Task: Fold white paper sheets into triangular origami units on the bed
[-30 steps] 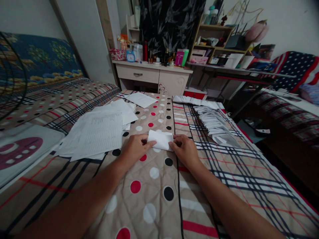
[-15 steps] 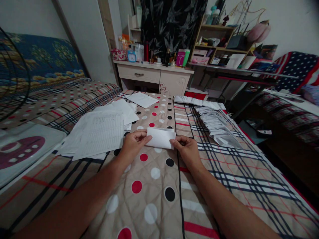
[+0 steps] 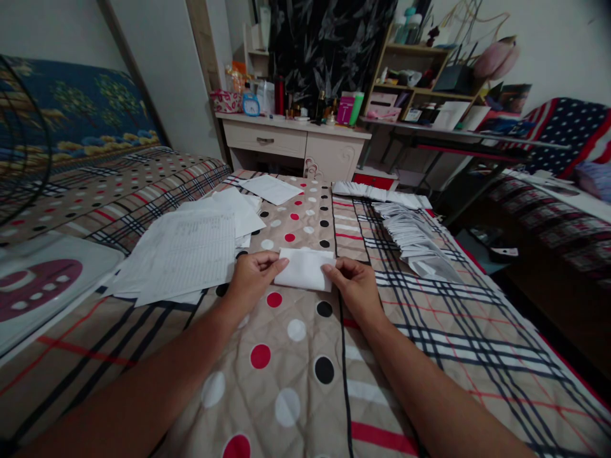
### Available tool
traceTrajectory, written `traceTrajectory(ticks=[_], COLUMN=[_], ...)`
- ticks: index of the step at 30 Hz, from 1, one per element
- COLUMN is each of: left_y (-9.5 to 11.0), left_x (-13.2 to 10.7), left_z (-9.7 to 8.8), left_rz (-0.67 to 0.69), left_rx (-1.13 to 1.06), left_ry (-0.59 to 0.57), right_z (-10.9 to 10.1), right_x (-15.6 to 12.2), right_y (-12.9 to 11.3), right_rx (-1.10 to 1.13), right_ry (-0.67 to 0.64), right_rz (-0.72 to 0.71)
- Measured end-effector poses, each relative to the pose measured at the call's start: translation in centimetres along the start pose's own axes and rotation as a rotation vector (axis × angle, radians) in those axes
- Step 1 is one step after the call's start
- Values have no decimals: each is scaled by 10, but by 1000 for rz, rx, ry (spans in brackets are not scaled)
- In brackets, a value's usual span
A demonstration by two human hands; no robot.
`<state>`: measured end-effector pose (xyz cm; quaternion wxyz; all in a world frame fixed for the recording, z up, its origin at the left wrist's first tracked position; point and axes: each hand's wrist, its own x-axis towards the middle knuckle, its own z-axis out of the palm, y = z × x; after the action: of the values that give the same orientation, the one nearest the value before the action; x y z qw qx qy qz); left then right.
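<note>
A small folded sheet of white paper (image 3: 305,270) is held between my two hands, just above or on the dotted bedspread (image 3: 296,356). Its left end is pinched by my left hand (image 3: 255,275), with the thumb on top. My right hand (image 3: 354,280) grips the right end in the same way, thumb on the front and fingers behind. To the left of my left hand lies a spread pile of printed and blank sheets (image 3: 191,257). A row of many folded papers (image 3: 405,235) lies to the right, beyond my right hand.
Another row of folded papers (image 3: 372,192) lies at the bed's far end, and a single sheet (image 3: 271,189) rests left of it. A plastic-wrapped package (image 3: 95,267) is at the left. A white dresser (image 3: 267,140) stands behind the bed.
The folded paper has come slightly toward me, and its front face now looks bent or curved. Both hands keep their pinch on its ends.
</note>
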<state>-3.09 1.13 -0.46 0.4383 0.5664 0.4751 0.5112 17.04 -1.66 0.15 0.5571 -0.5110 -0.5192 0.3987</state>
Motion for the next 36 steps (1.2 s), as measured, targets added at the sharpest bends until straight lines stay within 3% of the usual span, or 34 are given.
traceTrajectory(ticks=[7, 12, 24, 36], left_y=[2, 2, 3, 4], left_x=[-2, -3, -5, -5], left_z=[1, 2, 1, 2], left_rz=[93, 30, 4, 43], left_rx=[74, -4, -31, -9], left_ry=[-48, 23, 33, 16], right_z=[-2, 0, 1, 0], right_x=[1, 0, -2, -2], right_y=[1, -1, 0, -2], right_rx=[108, 57, -28, 84], right_ry=[92, 81, 145, 190], right_rz=[66, -33, 33, 28])
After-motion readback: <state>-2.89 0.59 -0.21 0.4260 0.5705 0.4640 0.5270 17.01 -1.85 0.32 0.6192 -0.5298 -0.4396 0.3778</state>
